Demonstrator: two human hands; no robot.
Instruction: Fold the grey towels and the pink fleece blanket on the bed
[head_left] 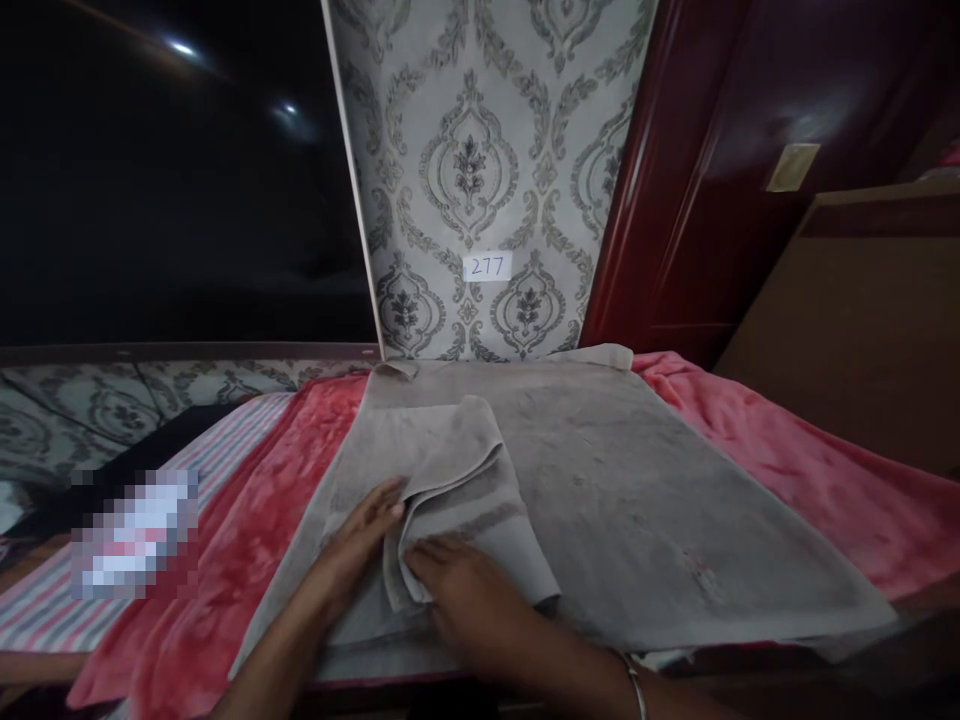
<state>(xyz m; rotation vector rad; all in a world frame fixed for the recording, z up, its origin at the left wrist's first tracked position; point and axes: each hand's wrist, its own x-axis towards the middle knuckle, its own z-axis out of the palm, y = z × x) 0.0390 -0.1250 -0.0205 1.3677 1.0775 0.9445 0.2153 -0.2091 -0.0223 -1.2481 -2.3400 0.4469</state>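
A grey cloth [465, 440], partly folded into layers, lies on the left half of a larger grey sheet [615, 500]. My left hand [371, 515] is at the left edge of the folded cloth, its thumb and fingers closed at the raised upper layer. Just below and to the right, my right hand [454, 570] has its fingers curled on the lower layers, by their left edge. Between the two hands the layers stand slightly apart. My right wrist wears a metal bangle [636, 688].
Pink-red plush fabric [255, 500] spreads beneath the sheet on both sides. A striped cloth [225, 445] and a blurred-out object [135, 535] lie left. Behind are a dark screen [180, 200], a wall label reading 277 [487, 266] and a brown panel [862, 340].
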